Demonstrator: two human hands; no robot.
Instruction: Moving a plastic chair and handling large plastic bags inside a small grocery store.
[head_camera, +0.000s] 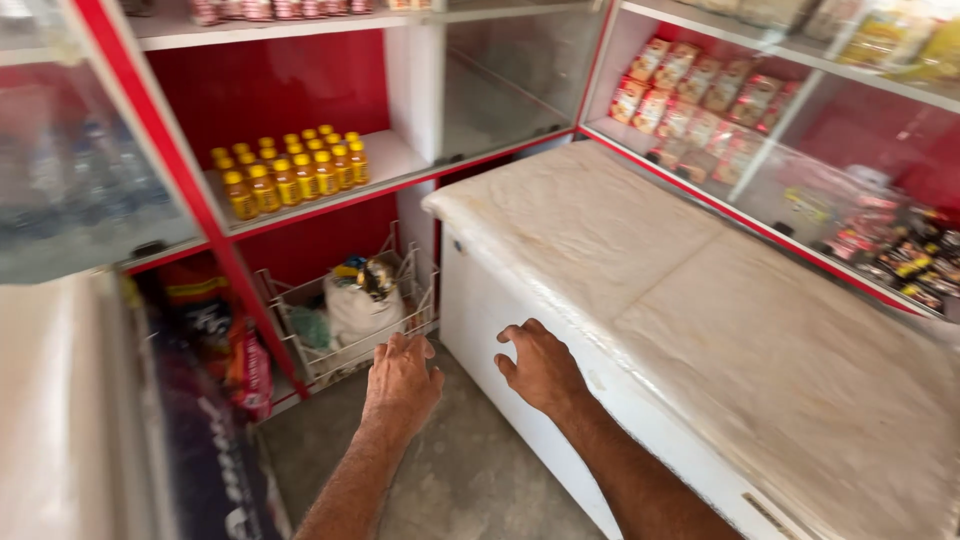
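While both forearms stretch forward from the bottom edge of the view, the left hand (402, 378) is held palm down with its fingers loosely spread, the tips right at the near rim of a white wire basket (300, 345); whether they touch the wire cannot be told. Its grip is open and holds nothing. The right hand (540, 365) is also palm down, wrist bent slightly, with fingers curled a little and resting against the upper front edge of a white chest freezer (520, 300). That grip is spread too, pinching nothing.

The wire basket sits on the floor (470, 470) under the lower shelf, just left of the freezer, and holds a white bag (357, 310) with a dark and yellow item on top and something green beside it. The freezer's top (700, 300) is covered with a pale, worn sheet.

Above the basket, on a white shelf (385, 160) with a red back wall, stands a cluster of small bottles (285, 172) filled with orange liquid and fitted with yellow caps. To the right, behind glass, rows of red and orange snack packets (700, 100) lie on a shelf. A dark and red sack (215, 320) leans at the left, near the basket.
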